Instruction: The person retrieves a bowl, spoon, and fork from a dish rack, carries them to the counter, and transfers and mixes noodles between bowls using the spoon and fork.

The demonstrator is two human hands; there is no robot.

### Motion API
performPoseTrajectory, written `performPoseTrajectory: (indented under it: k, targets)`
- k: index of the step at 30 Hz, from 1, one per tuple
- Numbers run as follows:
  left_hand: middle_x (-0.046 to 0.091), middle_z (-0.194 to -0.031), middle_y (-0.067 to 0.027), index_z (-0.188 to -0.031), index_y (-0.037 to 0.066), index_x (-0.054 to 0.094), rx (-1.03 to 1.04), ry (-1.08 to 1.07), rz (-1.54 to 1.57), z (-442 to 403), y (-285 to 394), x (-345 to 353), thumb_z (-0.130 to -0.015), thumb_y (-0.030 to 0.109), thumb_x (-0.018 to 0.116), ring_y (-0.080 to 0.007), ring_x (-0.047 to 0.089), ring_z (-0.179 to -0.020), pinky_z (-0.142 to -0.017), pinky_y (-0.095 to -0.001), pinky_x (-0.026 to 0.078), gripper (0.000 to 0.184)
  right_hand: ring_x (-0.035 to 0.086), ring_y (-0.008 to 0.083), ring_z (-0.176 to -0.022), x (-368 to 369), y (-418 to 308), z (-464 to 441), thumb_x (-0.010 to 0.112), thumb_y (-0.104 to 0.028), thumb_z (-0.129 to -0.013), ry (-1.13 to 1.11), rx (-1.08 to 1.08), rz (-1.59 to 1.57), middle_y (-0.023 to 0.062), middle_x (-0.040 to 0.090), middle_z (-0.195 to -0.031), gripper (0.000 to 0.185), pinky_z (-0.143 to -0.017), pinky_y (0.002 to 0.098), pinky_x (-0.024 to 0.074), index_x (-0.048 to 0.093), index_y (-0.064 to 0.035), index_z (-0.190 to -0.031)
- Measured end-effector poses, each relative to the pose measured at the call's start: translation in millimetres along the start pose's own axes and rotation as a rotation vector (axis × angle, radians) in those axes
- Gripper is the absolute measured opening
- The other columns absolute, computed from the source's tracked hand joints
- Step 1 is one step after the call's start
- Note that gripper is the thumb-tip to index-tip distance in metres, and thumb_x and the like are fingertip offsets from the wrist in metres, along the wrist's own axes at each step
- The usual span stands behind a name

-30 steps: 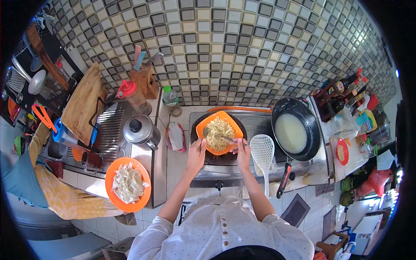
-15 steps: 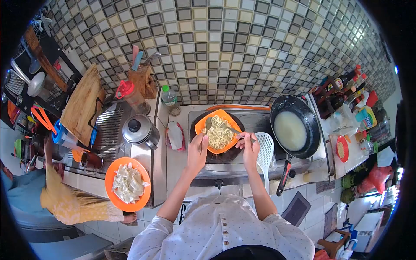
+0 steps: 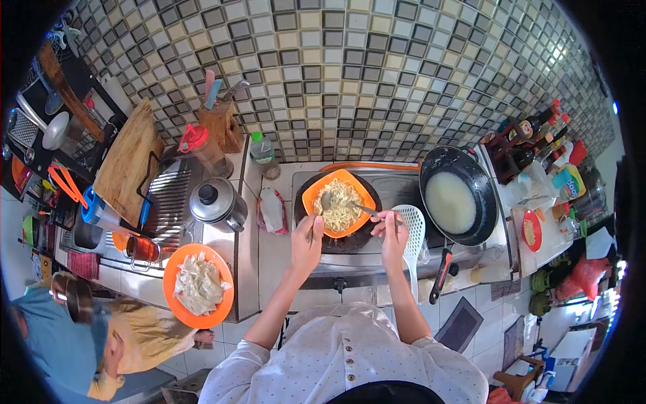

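Note:
An orange squarish bowl (image 3: 369, 196) of noodles (image 3: 340, 221) stands on the round dark burner of the stove. My left hand (image 3: 307, 244) is closed on a spoon (image 3: 327, 201), whose bowl dips into the noodles from the left. My right hand (image 3: 393, 242) grips a fork (image 3: 367, 210), which slants into the noodles from the right. Both hands are at the near side of the bowl. Close by my right hand lies a white slotted turner (image 3: 414, 236).
A black frying pan (image 3: 431, 222) holding cloudy liquid sits at right. At left are an orange plate (image 3: 170, 296) with pale, crumpled pieces, a lidded metal pot (image 3: 217, 202) and a plastic bottle (image 3: 264, 158). Another person (image 3: 57, 347) stands far left near a dark metal pot (image 3: 75, 296).
The spoon and fork have shifted slightly within the noodles, and my right hand has moved a little right and nearer me. The person at left has moved nearer, with a dark metal pot now visible.

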State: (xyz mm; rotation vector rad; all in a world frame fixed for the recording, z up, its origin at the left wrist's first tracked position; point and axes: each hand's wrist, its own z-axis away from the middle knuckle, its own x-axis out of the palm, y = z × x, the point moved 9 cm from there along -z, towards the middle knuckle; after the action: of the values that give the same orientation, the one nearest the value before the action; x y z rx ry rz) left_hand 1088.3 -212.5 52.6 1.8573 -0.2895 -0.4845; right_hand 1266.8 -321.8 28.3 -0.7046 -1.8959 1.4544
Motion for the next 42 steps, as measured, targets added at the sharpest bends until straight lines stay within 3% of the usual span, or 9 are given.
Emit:
performPoseTrajectory:
  k: [7,10,12,18,19,21,26,29,42]
  targets:
    - [0.039,-0.053,-0.0046,-0.064,0.000,0.042,-0.017,-0.014,-0.178,8,-46,6,-0.091,0.024,0.036,-0.0123,0.037,-0.051,-0.049,-0.0275,0.032,0.037,0.055,0.0160,-0.053,-5,21,3,0.044,-0.027,-0.087,-0.054,-0.014,0.414,0.0089,0.059,-0.068,0.027,-0.048,0.0260,0.0409,0.054,-0.0020,-0.080]
    - [0.042,-0.059,-0.0197,-0.076,-0.004,0.047,0.011,-0.036,-0.243,7,-49,6,-0.089,0.023,0.039,-0.0331,0.041,-0.053,-0.051,-0.0392,0.033,0.031,0.057,0.0255,-0.057,6,11,3,0.045,-0.026,-0.086,-0.119,-0.140,0.702,0.0125,0.059,-0.068,0.025,-0.049,0.0325,0.0421,0.054,-0.0029,-0.080]
    - [0.040,-0.054,-0.0104,-0.067,-0.002,0.043,0.013,-0.002,-0.301,7,-53,4,-0.090,0.023,0.037,-0.0194,0.037,-0.049,-0.048,-0.0310,0.032,0.034,0.057,0.0300,-0.060,14,5,3,0.046,-0.025,-0.085,-0.151,-0.201,0.798,0.0141,0.058,-0.069,0.023,-0.050,0.0357,0.0424,0.054,-0.0033,-0.080]
    - [0.041,-0.053,-0.0098,-0.069,-0.002,0.045,-0.014,-0.048,-0.280,12,-61,14,-0.090,0.023,0.037,-0.0160,0.037,-0.047,-0.047,-0.0297,0.032,0.034,0.055,0.0328,-0.061,40,4,2,0.046,-0.022,-0.084,-0.269,-0.299,0.932,0.0145,0.057,-0.070,0.020,-0.051,0.0383,0.0425,0.053,-0.0035,-0.079]
    - [0.041,-0.053,-0.0098,-0.069,-0.002,0.045,-0.015,-0.047,-0.280,12,-62,14,-0.090,0.023,0.037,-0.0160,0.037,-0.047,-0.047,-0.0297,0.032,0.034,0.055,0.0301,-0.056,42,6,1,0.045,-0.023,-0.085,-0.263,-0.329,0.906,0.0145,0.056,-0.068,0.023,-0.049,0.0364,0.0418,0.053,-0.0027,-0.079]
    - [0.050,-0.067,-0.0250,-0.084,-0.005,0.050,-0.139,-0.149,-0.211,15,-73,22,-0.089,0.025,0.038,-0.0386,0.050,-0.063,-0.057,-0.0410,0.038,0.033,0.055,0.0274,-0.051,40,17,-1,0.044,-0.025,-0.085,-0.256,-0.357,0.882,0.0145,0.056,-0.066,0.025,-0.047,0.0344,0.0412,0.052,-0.0019,-0.079]
    - [0.048,-0.065,-0.0245,-0.080,-0.005,0.048,-0.169,-0.149,-0.145,17,-71,29,-0.089,0.024,0.038,-0.0387,0.049,-0.062,-0.056,-0.0410,0.037,0.032,0.048,0.0128,-0.045,-8,83,-14,0.041,-0.030,-0.088,-0.067,0.167,0.209,0.0059,0.050,-0.058,0.031,-0.042,0.0243,0.0385,0.049,-0.0018,-0.077]
    - [0.047,-0.064,-0.0240,-0.078,-0.005,0.046,-0.127,-0.136,-0.146,15,-60,28,-0.089,0.023,0.038,-0.0381,0.048,-0.061,-0.056,-0.0409,0.036,0.031,0.042,0.0049,-0.045,-22,86,-7,0.039,-0.032,-0.089,0.058,0.198,-0.003,0.0007,0.044,-0.057,0.033,-0.040,0.0195,0.0358,0.047,-0.0029,-0.077]
    - [0.042,-0.060,-0.0189,-0.076,-0.004,0.045,0.065,-0.068,-0.201,4,4,15,-0.087,0.015,0.042,-0.0320,0.044,-0.056,-0.053,-0.0383,0.034,0.023,0.045,0.0106,-0.043,-20,46,-10,0.041,-0.030,-0.089,0.155,0.085,-0.277,0.0044,0.048,-0.058,0.028,-0.042,0.0213,0.0358,0.043,-0.0065,-0.074]
